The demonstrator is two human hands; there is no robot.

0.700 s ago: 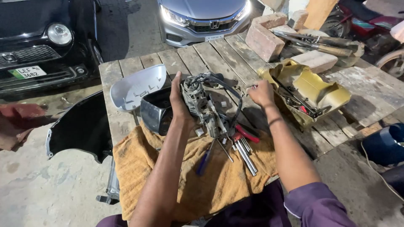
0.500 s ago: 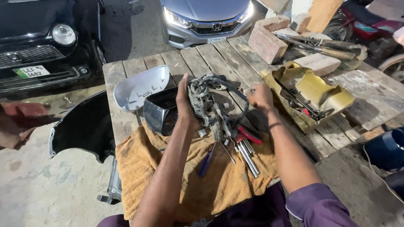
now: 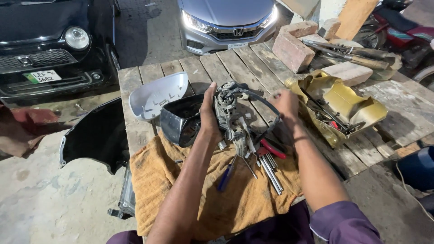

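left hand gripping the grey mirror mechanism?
Yes, the left hand wraps around the grey mirror mechanism, holding it upright above the orange cloth.

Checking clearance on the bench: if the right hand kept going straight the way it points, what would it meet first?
Probably the red brick past the right hand, though depth is unclear.

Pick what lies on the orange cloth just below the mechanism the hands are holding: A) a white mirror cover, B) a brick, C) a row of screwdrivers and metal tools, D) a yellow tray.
C: slim metal tools and a blue-handled screwdriver lie on the orange cloth, below the grey mechanism gripped by the left hand.
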